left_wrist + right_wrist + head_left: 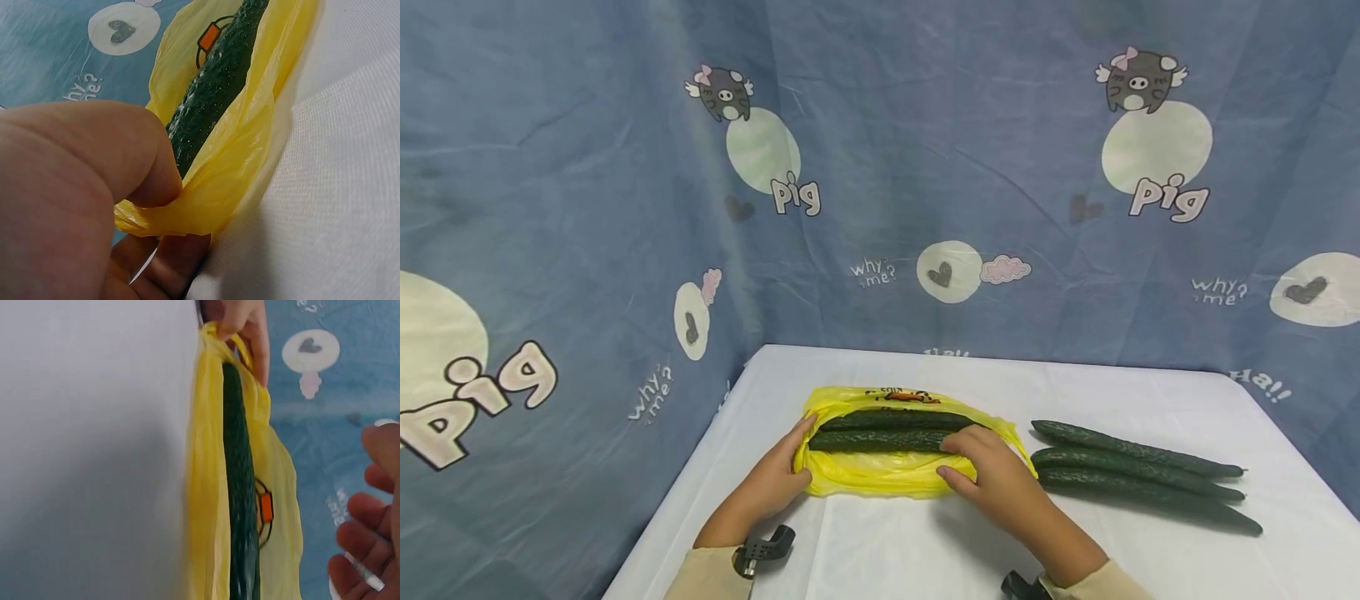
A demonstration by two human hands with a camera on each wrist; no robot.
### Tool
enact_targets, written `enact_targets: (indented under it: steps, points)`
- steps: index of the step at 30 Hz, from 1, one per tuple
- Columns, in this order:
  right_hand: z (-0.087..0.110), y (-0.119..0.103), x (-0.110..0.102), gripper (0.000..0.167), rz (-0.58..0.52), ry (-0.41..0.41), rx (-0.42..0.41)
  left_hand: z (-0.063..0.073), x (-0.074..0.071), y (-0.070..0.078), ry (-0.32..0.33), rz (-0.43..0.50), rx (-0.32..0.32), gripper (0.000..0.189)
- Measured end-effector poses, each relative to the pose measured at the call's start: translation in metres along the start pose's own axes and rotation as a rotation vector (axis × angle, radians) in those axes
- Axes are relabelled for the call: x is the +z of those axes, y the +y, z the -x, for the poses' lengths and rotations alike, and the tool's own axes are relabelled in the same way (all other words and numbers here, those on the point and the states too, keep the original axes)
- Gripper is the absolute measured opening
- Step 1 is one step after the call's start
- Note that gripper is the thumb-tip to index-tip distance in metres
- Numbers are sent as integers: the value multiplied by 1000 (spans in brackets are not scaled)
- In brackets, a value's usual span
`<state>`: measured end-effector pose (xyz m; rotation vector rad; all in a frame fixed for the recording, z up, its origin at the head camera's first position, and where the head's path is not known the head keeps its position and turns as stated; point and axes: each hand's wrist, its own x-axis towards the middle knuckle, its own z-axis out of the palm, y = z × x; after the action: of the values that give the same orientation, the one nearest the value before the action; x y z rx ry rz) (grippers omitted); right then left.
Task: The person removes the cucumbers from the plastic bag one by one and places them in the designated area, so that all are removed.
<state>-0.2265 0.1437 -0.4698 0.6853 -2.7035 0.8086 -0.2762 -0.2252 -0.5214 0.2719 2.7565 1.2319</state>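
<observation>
Yellow bag (pixel 880 477), cucumbers (pixel 880 441) inside, is set toward table (pixel 865 550) far-left corner. Its rim is pinched by left hand (pixel 777 473); right hand (pixel 997 473) is loosely open, nothing gripped. Cucumbers likely firm, weighty, best held mid-length; bag likely soft, easily torn.

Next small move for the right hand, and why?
Probably move the right hand over to the three loose cucumbers: it appears to hold nothing, the left hand pinches the yellow bag at its rim, and two cucumbers show inside.
</observation>
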Motion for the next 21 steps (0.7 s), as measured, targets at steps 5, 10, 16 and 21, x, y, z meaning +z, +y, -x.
enact_targets:
  steps: [5, 10, 16, 21]
  points:
    - [-17, -6, 16, 37, -69, -43, 42, 0, 0, -1, 2, 1, 5, 96]
    - [-30, -7, 31, 41, -101, -57, 74, 0, -1, 0, 2, 0, 7, 96]
    - [-43, -11, 46, 43, -117, -56, 83, 1, 0, 1, 3, 7, 11, 97]
    - [-55, -17, 60, 50, -83, -60, 108, 2, 0, 0, 8, 6, 29, 97]
